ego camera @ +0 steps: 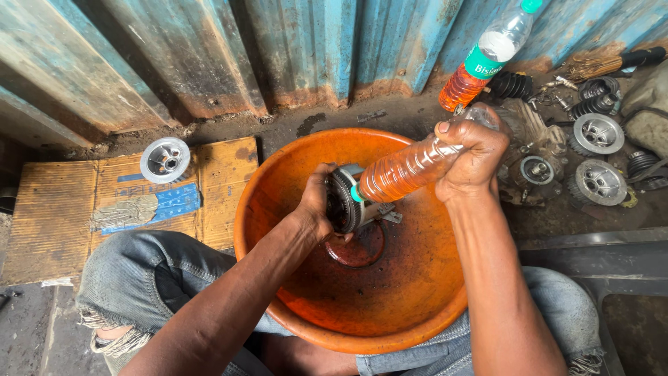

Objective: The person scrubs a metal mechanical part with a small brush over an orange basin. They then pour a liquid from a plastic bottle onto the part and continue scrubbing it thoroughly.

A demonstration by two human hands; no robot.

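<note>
My left hand [316, 205] grips a round toothed metal part [346, 200], a gear-like hub, held on edge over an orange basin [278, 181]. My right hand [473, 157] holds a clear plastic bottle [407, 169] of orange-red liquid, tipped so its green-ringed mouth meets the metal part. A shallow pool of dark reddish liquid [358, 247] lies in the basin's bottom. My knees in torn jeans flank the basin.
A second bottle [483, 59] of orange liquid leans on the rusty blue corrugated wall. Several round metal hubs [598, 134] and black springs lie on the ground at right. On cardboard at left sit a silver hub [165, 159] and a rag [125, 212].
</note>
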